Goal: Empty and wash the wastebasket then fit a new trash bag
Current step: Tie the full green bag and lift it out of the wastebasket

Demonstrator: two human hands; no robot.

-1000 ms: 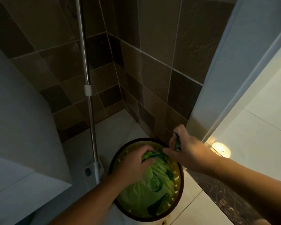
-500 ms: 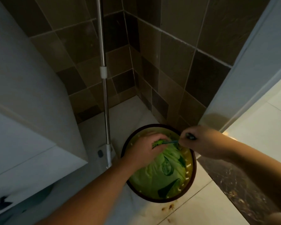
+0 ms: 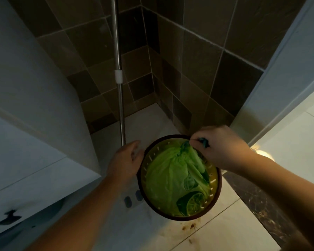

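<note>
The right hand (image 3: 223, 147) pinches the gathered neck of the green trash bag (image 3: 174, 180) at the far rim of the wastebasket (image 3: 218, 189) — the bag sits inside it, bulging. The left hand (image 3: 125, 160) rests with relaxed fingers against the basket's left rim, grasping nothing. A mop pole (image 3: 118, 69) stands just behind in the tiled corner — brown stains (image 3: 189, 226) mark the floor.
</note>
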